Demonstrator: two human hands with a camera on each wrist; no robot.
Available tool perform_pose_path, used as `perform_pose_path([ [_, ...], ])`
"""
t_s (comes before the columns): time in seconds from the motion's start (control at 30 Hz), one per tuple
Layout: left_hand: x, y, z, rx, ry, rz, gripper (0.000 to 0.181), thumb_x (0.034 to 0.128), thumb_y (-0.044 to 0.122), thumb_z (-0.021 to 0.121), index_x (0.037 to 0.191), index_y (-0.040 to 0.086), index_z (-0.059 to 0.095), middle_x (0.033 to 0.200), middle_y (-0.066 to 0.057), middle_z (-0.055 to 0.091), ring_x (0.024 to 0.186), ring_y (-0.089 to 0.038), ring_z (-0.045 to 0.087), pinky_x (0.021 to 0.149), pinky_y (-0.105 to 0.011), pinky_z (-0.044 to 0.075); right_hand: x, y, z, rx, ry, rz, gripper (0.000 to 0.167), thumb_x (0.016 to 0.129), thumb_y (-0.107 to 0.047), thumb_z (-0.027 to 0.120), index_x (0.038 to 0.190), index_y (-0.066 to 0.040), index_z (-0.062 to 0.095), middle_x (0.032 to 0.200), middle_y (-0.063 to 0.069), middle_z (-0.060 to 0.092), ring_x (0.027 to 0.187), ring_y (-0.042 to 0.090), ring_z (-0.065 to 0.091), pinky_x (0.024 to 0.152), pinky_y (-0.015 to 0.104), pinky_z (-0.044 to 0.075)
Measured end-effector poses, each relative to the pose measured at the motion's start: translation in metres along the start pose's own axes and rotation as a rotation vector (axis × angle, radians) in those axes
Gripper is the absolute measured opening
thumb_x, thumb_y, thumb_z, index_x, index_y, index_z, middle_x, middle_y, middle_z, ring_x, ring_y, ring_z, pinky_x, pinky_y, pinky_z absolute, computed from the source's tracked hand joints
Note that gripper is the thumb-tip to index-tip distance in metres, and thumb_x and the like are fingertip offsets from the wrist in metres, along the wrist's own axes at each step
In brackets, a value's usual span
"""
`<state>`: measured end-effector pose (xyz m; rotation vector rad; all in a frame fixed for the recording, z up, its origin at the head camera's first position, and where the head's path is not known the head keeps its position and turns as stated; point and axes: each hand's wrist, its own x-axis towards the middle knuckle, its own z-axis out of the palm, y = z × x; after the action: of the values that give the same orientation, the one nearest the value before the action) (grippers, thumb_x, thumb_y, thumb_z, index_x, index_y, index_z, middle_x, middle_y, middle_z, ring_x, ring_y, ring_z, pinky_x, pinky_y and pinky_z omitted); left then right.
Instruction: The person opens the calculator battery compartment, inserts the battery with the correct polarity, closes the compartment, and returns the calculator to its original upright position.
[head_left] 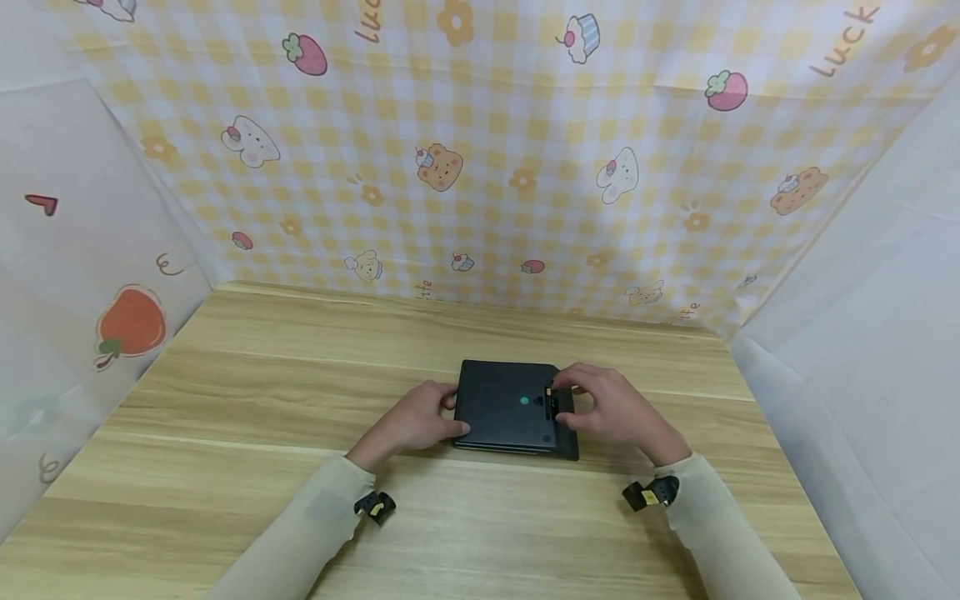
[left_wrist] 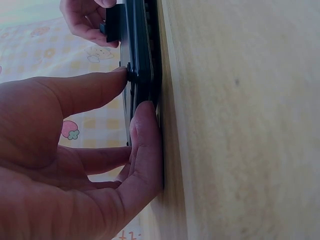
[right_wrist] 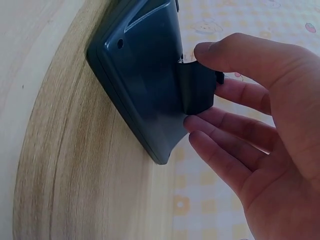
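Note:
A black calculator (head_left: 498, 408) lies back side up on the wooden table, with a small green dot on its back. My left hand (head_left: 420, 417) grips its left edge, thumb on top and fingers at the side and underneath. Over at the right end, my right hand (head_left: 611, 408) pinches the small black battery cover (right_wrist: 197, 87) between thumb and fingers. The cover stands tilted up from the battery compartment (head_left: 551, 402), whose inside is mostly hidden by the hand and the cover.
The wooden table (head_left: 262, 392) extends around the calculator. A yellow checked cloth (head_left: 487, 217) hangs behind it, with white cloths at the left and right sides. Small black cameras (head_left: 375, 506) sit on both wrists.

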<state>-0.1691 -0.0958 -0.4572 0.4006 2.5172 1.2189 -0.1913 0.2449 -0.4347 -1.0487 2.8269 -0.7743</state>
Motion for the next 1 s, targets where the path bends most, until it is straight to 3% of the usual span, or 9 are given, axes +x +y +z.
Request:
perform_pose_path([
  [0.57,0.0004,-0.0011,0.0007,-0.005,-0.005,-0.003,0.027,0.0962,0.013,0.086,0.1,0.001,0.062,0.088,-0.004,0.051,0.06,-0.012,0.045,0.057,-0.029,0.037,0.0018,-0.0055,0.0022,-0.081,-0.005,-0.008,0.042,0.094,-0.022,0.09,0.13,-0.008,0.076,0.132,0.006,0.074,0.114,0.024,0.074,0.096,0.05,0.061],
  [0.8,-0.0008,0.0003,0.0003,-0.016,-0.003,0.002,0.028,0.0954,0.011,0.086,0.109,0.0,0.063,0.095,-0.008,0.056,0.06,-0.011,0.048,0.057,-0.028,0.04,0.0027,-0.0082,0.0028,-0.1,-0.014,-0.003,0.04,0.095,-0.024,0.089,0.131,-0.009,0.078,0.134,0.006,0.073,0.118,0.026,0.073,0.098,0.051,0.059],
  [1.0,-0.0001,0.0,0.0004,-0.013,-0.006,0.004,0.027,0.0957,0.011,0.086,0.106,0.0,0.063,0.092,-0.007,0.054,0.061,-0.012,0.046,0.057,-0.028,0.038,0.0034,-0.0097,0.0038,-0.115,-0.012,-0.013,0.04,0.094,-0.024,0.09,0.129,-0.008,0.079,0.134,0.009,0.074,0.118,0.028,0.074,0.099,0.051,0.06],
])
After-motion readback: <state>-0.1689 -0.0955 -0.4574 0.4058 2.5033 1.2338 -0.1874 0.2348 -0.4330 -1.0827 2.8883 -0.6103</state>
